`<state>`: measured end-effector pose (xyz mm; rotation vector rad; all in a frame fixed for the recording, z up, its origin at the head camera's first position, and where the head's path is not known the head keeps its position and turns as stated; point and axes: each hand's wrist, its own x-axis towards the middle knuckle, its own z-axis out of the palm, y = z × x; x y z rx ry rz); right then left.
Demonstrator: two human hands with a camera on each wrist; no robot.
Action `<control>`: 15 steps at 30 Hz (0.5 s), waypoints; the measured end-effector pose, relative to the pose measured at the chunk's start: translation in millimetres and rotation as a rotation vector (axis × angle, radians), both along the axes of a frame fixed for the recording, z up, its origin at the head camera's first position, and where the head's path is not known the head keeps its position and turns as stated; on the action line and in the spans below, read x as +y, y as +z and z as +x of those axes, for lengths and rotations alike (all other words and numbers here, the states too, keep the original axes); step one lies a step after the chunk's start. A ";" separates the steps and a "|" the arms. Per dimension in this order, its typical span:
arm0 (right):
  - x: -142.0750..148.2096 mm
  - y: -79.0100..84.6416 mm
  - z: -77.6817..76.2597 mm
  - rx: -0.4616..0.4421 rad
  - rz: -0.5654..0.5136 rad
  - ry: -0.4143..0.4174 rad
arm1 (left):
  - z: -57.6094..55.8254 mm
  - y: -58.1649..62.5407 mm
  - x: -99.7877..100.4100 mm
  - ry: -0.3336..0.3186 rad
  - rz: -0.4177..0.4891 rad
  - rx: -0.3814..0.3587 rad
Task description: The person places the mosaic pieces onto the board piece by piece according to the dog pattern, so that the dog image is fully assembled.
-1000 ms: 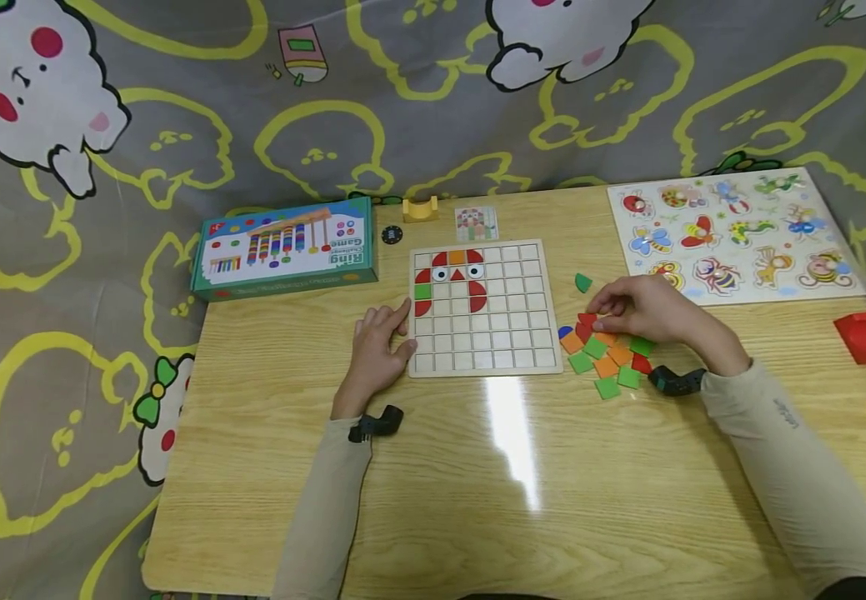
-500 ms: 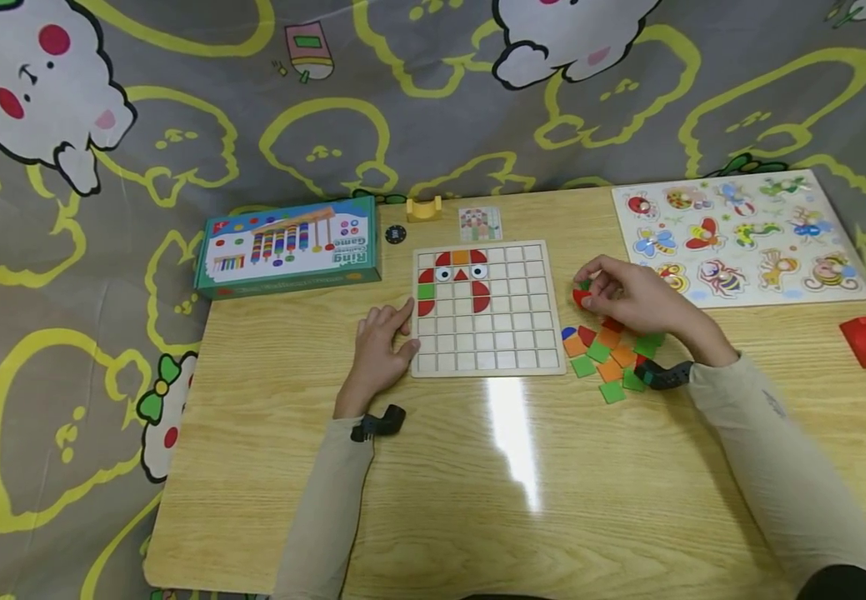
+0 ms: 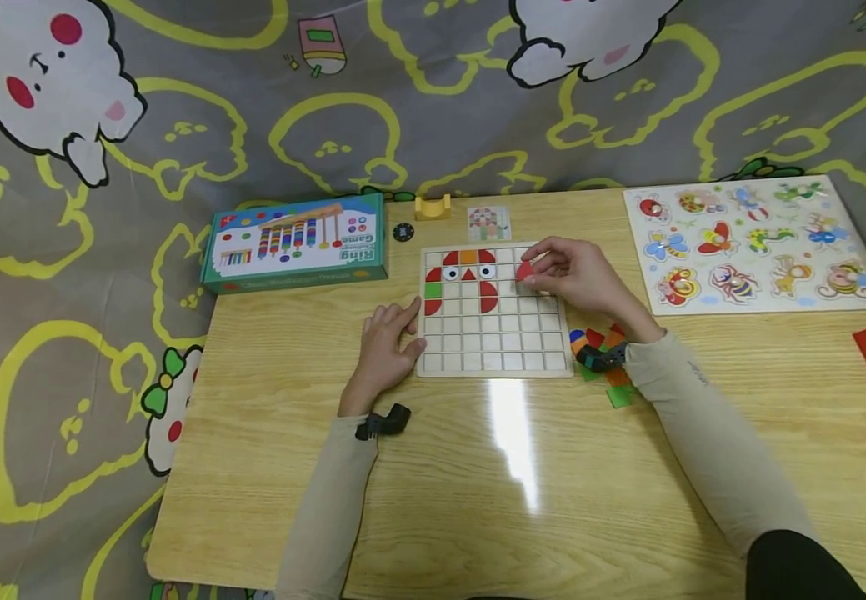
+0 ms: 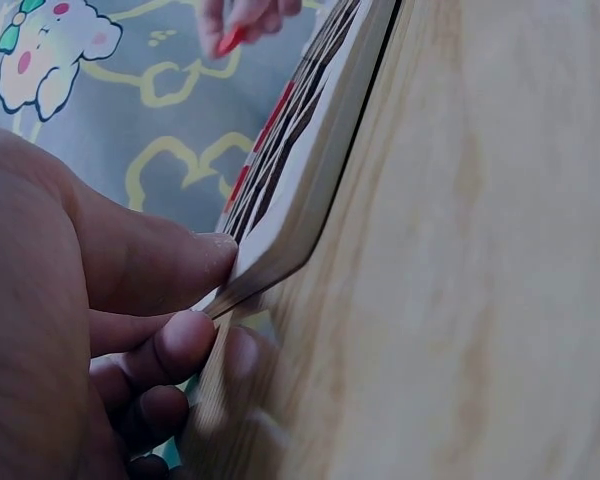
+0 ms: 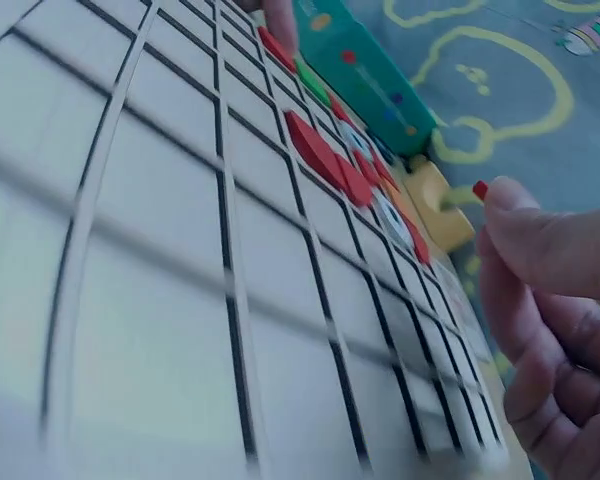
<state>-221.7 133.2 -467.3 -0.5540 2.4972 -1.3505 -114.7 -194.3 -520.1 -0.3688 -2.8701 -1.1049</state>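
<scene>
A wooden grid board (image 3: 494, 374) lies on the table, with red, orange, green and eye-printed tiles in its upper left cells. My left hand (image 3: 382, 354) is at the board's left side, index fingertip and thumb touching its edge; the left wrist view shows the thumb (image 4: 180, 265) right at a corner. Above the board's upper right cells, my right hand (image 3: 571, 271) pinches a red tile (image 3: 525, 272) between thumb and fingers. Only a small end of that red tile (image 5: 481, 188) shows in the right wrist view, clear of the board.
Loose coloured tiles (image 3: 618, 397) lie right of the board, partly under my right wrist. Behind it are a picture card (image 3: 488, 223), a yellow block (image 3: 433, 208), a black disc (image 3: 402, 232) and a boxed game (image 3: 293, 246). An insect puzzle board (image 3: 758, 246) lies at the right.
My right hand has picked up a red tile from beside the pile and carried it left over the board. My left hand stays at the board's edge.
</scene>
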 end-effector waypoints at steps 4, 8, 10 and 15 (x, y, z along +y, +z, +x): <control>-25.9 -4.9 -5.3 0.041 -0.024 0.033 | -0.1 0.6 0.1 -0.002 -0.005 -0.005; -52.0 -10.3 -7.0 0.118 -0.013 0.078 | 0.0 0.6 0.0 -0.006 -0.009 -0.001; -64.9 -13.0 -6.9 0.149 0.010 0.086 | 0.0 0.8 0.0 -0.006 -0.011 -0.001; -89.3 -19.6 -7.8 0.225 0.064 0.112 | 0.1 2.5 0.2 -0.003 -0.009 -0.007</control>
